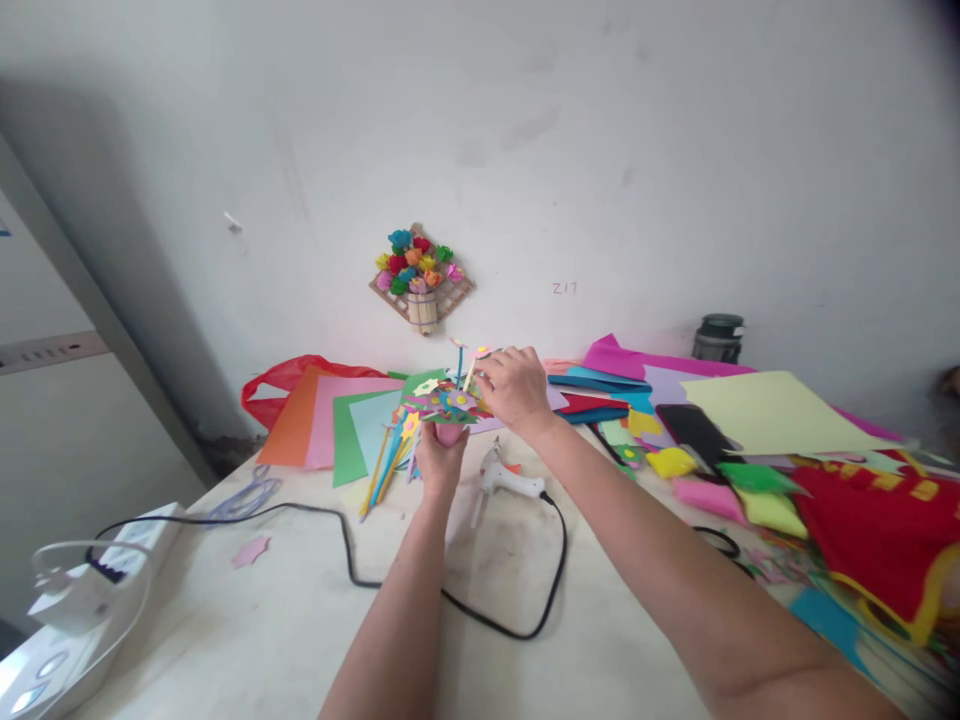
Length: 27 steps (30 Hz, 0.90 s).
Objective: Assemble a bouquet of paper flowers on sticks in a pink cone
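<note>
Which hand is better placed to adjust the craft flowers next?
Probably the right hand: it is up beside the craft flowers, while the left hand is below, occupied holding the pink base.

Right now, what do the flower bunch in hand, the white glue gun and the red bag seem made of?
Flower bunch: probably craft foam or card, matte; flat cut petals, but too small to settle which.
Glue gun: likely hard plastic; smooth, moulded white casing.
Red bag: probably thin plastic film, slightly shiny; it looks crinkled and translucent.
</note>
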Motion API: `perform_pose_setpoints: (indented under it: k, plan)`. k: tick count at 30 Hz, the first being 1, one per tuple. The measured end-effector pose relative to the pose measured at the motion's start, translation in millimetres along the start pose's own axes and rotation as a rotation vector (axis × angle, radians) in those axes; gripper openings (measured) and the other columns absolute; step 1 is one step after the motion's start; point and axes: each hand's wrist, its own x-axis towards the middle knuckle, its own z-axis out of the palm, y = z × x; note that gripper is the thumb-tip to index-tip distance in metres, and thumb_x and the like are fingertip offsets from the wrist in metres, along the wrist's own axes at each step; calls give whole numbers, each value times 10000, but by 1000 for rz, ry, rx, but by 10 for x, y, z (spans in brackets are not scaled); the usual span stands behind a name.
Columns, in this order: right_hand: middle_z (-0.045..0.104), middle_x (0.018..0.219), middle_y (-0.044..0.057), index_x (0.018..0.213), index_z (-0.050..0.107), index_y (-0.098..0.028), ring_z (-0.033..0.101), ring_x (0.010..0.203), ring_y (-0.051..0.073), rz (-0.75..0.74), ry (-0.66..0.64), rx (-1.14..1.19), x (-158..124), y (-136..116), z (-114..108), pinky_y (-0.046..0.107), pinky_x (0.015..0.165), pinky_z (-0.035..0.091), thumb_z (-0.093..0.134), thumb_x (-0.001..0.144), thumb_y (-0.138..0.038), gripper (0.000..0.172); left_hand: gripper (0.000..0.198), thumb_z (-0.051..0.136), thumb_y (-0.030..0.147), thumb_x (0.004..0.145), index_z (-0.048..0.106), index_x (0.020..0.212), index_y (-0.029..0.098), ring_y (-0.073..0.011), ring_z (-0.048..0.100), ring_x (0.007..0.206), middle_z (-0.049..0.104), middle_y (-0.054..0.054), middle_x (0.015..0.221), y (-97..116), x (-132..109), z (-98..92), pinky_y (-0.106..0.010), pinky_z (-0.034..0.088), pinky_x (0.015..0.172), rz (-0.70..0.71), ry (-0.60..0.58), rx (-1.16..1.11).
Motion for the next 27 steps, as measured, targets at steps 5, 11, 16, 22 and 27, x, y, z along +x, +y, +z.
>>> perform_pose_setpoints:
  k: [5,11,16,22,27]
  plan:
    - [622,1096,74,957,667,-202,463,893,218,-213,90,-135,86,107,-91,361,760,266,456,882,-171,226,432,720,369,599,542,966,226,-220,570,745,604,-28,820,-21,1,6,-313,400,655,17,-15,2]
    - [639,1114,64,836,702,-166,427,1080,241,-511,-150,-235,264,70,-223,402,941,230,453,868,-124,254,420,719,390,591,563,945,226,-217,569,708,606,-18,772,-26,-9,7,-314,398,637,-3,-21,25]
    - [698,910,75,834,717,-156,484,1048,247,-490,-291,-195,397,55,-292,422,961,232,502,820,-125,217,413,716,372,590,563,944,225,-218,579,733,618,-18,799,-31,-3,-2,-323,415,652,23,-26,-11]
    - [709,783,49,774,720,-154,601,773,162,110,-329,309,617,301,-394,307,796,396,470,861,-284,295,476,771,316,494,539,889,183,-179,572,717,610,-17,795,60,-8,-46,-306,451,661,-53,-179,-323]
    - [685,677,69,748,674,-75,531,497,77,597,-293,764,493,554,-406,200,532,409,504,793,-146,189,472,751,240,497,519,903,179,-109,529,571,598,15,729,163,-31,-125,-238,436,526,-157,-393,-579]
